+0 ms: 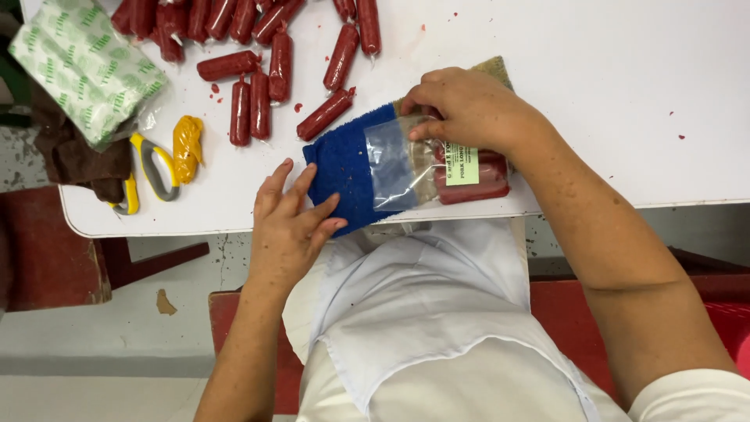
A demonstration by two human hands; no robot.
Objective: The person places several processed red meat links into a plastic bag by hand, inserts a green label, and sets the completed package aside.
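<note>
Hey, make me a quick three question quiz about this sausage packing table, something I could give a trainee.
1. True or false: the right hand rests on the clear bag of red sausages.
2. What lies under the bag? A) blue cloth B) metal tray C) cardboard box
3. Fill in: beside the yellow-handled scissors, near the table edge, lies a small ____ coloured lump.

Key
1. True.
2. A; the left hand touches that cloth's near corner.
3. Yellow. The loose sausages lie farther back.
</note>
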